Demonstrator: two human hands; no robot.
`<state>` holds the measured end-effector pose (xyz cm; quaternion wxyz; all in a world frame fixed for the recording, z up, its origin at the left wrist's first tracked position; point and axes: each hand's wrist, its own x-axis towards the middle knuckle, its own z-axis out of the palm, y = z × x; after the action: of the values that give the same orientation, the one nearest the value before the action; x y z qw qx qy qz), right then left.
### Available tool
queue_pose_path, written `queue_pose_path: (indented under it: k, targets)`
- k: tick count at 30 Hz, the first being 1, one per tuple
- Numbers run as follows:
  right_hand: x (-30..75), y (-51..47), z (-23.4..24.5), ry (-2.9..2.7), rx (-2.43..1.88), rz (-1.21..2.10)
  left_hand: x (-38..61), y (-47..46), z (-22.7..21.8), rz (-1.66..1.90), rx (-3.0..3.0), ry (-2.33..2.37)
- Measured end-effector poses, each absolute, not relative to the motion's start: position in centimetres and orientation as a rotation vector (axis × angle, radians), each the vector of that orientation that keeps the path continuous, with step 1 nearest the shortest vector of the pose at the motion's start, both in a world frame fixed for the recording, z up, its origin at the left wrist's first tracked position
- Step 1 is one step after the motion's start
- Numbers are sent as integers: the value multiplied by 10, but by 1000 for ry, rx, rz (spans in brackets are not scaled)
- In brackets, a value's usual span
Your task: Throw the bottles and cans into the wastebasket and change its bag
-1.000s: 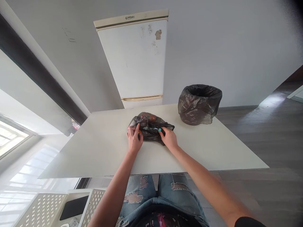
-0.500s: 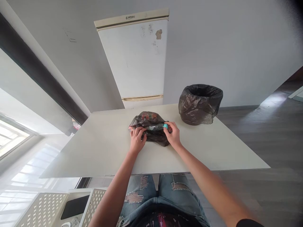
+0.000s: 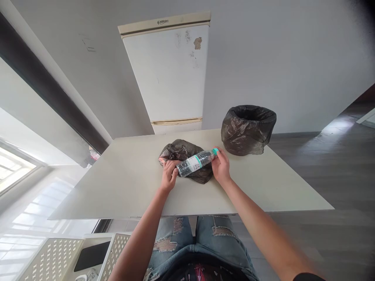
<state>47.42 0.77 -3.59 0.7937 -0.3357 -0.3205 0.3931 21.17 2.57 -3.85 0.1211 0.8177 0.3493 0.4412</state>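
Head view: what is the grip?
— My right hand (image 3: 220,164) grasps the bottle (image 3: 193,162) at its teal cap (image 3: 215,151). My left hand (image 3: 169,175) is at the other end, against the dark bag (image 3: 202,178); whether it clasps anything, I cannot tell.
— Why use both ends?
— Probably to limit rolling: the bottle lies slantwise over the bag, a soft, uneven support.
— Beyond?
— The bag-lined container (image 3: 246,137) stands mouth-up on the white table (image 3: 117,187), far right, presumably leaving working room.

You can't read the small print on the label (image 3: 193,163) of the plastic bottle (image 3: 204,158) or see inside the crumpled black bag (image 3: 187,148); the bottom edge cuts off your right sleeve (image 3: 307,277).
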Motion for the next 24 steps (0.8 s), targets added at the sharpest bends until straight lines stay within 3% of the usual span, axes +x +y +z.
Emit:
queue_pose_path:
  k: [4,13,17,24]
  targets:
    - [474,2,-33,-727,-657,914,209,23,-31,1272,2221,956]
    - [474,-6,-28,-922,-710,979,215,-30,30,638,2135,839]
    - [472,-11,-29,-1048,-698,1059,221,-50,37,487,2207,891]
    - [469,-11,-31,-1187,-744,1060,171,-34,43,650,2067,926]
